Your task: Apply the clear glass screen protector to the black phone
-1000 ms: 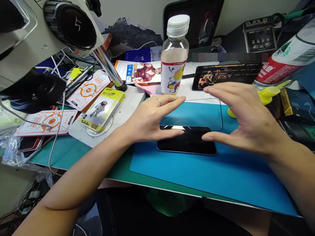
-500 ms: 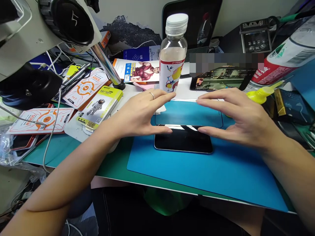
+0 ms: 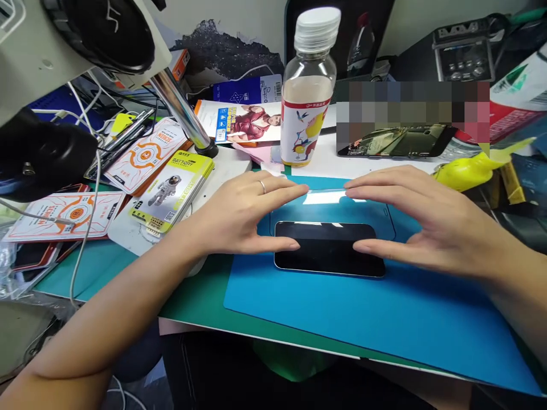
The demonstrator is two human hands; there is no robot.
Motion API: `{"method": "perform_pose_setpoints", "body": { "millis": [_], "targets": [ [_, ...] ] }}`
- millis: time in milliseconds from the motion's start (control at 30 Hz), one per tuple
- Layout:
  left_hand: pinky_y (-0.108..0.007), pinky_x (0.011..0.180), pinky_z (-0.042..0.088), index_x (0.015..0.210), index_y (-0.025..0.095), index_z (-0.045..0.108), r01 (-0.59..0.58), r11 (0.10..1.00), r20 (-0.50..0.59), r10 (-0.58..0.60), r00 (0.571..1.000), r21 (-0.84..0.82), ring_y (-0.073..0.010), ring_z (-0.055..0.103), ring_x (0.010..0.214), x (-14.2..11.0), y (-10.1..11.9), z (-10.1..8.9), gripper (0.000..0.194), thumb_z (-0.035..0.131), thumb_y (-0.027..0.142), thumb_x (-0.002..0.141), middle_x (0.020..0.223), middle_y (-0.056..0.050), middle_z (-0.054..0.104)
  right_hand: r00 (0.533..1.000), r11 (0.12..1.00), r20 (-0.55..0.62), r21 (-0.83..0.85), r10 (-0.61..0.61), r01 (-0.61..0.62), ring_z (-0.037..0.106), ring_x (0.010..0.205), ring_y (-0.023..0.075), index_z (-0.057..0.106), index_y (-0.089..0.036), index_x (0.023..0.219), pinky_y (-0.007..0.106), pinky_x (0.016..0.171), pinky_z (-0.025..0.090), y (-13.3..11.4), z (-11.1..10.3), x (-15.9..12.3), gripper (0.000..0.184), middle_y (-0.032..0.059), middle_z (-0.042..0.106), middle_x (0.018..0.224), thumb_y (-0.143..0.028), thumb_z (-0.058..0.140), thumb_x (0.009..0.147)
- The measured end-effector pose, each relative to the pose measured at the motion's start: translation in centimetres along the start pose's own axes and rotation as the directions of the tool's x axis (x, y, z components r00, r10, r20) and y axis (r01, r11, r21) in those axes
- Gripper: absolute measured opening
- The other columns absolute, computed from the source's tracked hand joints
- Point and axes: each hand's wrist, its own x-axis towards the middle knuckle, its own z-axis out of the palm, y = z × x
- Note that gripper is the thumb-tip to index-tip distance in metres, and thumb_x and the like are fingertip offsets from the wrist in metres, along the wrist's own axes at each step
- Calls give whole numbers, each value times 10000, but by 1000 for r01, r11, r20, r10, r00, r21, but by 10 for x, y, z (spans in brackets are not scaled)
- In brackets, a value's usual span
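Over the black phone (image 3: 329, 259) on the blue mat (image 3: 363, 319), a clear, glossy sheet (image 3: 329, 206) with a thin dark outline catches a white glare near its far edge. The left hand (image 3: 248, 216) and right hand (image 3: 431, 222) span it with wide grips that appear to hold its near and far edges.

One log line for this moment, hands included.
left hand + right hand: holding clear, black-outlined rectangular sheet by edges | glossy black rectangular phone: flat on blue rectangular mat

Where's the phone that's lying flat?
In the head view, the phone lies on the blue mat, below and right of centre, between the left hand and right hand.
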Motion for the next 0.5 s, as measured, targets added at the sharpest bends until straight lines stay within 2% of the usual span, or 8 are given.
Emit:
{"method": "perform_pose_setpoints", "body": {
  "millis": [100,167,267,333,433,500],
  "targets": [
    [-441,1065,577,1442,134,598,43,997,41,-40,998,-69,-306,738,1191,1,6,0,694,731,635,980,1315,-171,767,998,999,54,13,32,-33,747,1095,389,747,-379,1356,647,1007,594,0,-4,-2,693,84,802,1242,-612,926,729],
    [-452,1058,583,1446,154,582,86,990,62,-80,995,-107,-312,726,1203,-1,8,2,675,741,613,978,1312,-158,762,999,1000,48,10,16,-16,758,1044,369,739,-371,1379,627,979,605,1,-5,-3,697,79,805,1234,-607,917,748],
    [-487,1069,583,1482,165,554,131,980,73,-121,990,-151,-338,689,1275,-7,10,6,688,773,563,965,1388,-168,726,994,991,34,-81,-104,106,756,1041,361,694,-377,1451,594,925,615,0,-2,-3,678,81,797,1250,-596,860,831],
    [-517,1091,572,1535,169,509,152,977,69,-143,987,-152,-354,661,1328,-13,11,6,723,783,520,966,1456,-189,687,985,972,45,-159,-169,174,747,1069,373,620,-369,1543,592,917,621,-4,1,-5,732,99,784,1284,-586,822,874],
    [-518,1103,558,1587,158,447,155,983,16,-154,988,-95,-344,656,1332,-17,14,4,725,773,424,997,1464,-199,680,991,971,-17,-206,-132,126,742,1095,385,551,-368,1608,601,939,635,-7,4,-15,775,117,762,1330,-549,801,898],
    [-493,1062,577,1572,143,456,117,989,-10,-118,993,-91,-326,681,1260,-17,17,3,731,773,470,1000,1418,-197,706,995,972,4,-214,-102,101,748,1088,378,554,-351,1611,571,882,663,-5,2,-24,776,123,755,1327,-513,802,893]
  ]
}}
